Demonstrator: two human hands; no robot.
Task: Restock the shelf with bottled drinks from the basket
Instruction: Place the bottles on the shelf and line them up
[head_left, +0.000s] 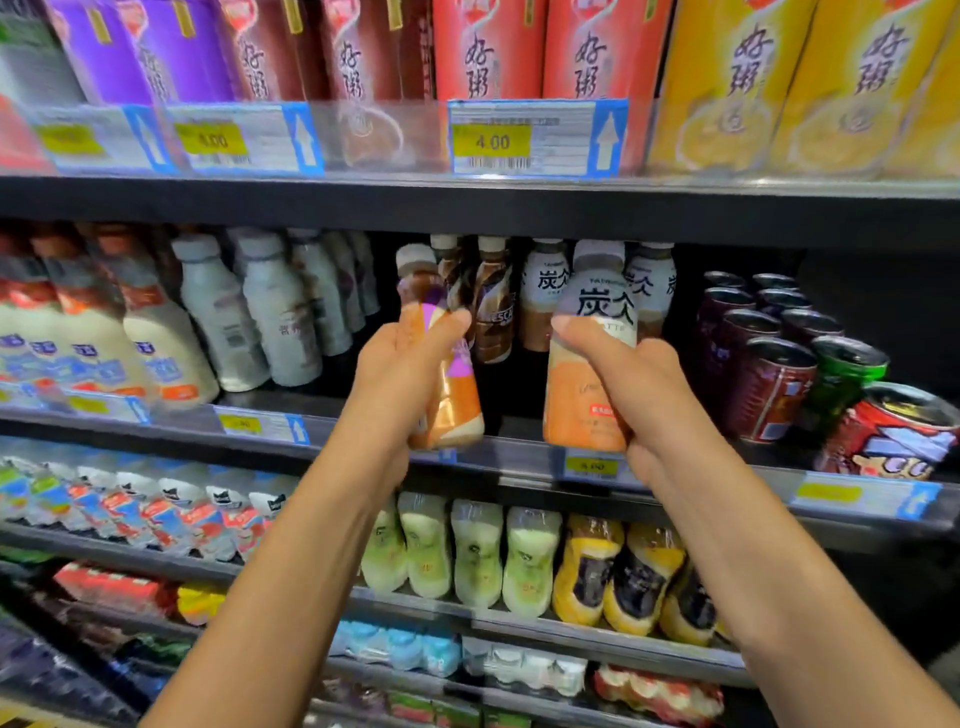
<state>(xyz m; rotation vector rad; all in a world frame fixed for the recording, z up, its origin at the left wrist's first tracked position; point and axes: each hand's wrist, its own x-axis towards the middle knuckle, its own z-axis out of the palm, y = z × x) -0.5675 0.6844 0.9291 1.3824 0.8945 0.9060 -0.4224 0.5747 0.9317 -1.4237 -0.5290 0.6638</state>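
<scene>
— At the front edge of the middle shelf (519, 457), what is seen from the head view?

— Two bottles are held there, one in each hand. An orange-and-purple bottle (462, 405) is gripped by the left hand (400, 374). The fingers are curled round its back and the thumb is laid across its front, so the bottle lies to the right of the palm. It is tilted, cap leaning left, with its base just over the shelf's front edge.

— And on the other side?

— A latte bottle (576, 400), white above and orange below, is gripped by the right hand (639, 384). The thumb is pressed across the label, and the bottle lies to the left of the palm, nearly upright. Its base is at the front edge, just above a yellow price tag (592, 466). Whether either base touches the shelf cannot be told.

— What is found around them?

— Matching white-topped bottles (550, 291) and brown coffee bottles (493, 306) are stood just behind. White bottles (280, 317) are ranged toward the left end, dark cans (769, 384) toward the right.
</scene>
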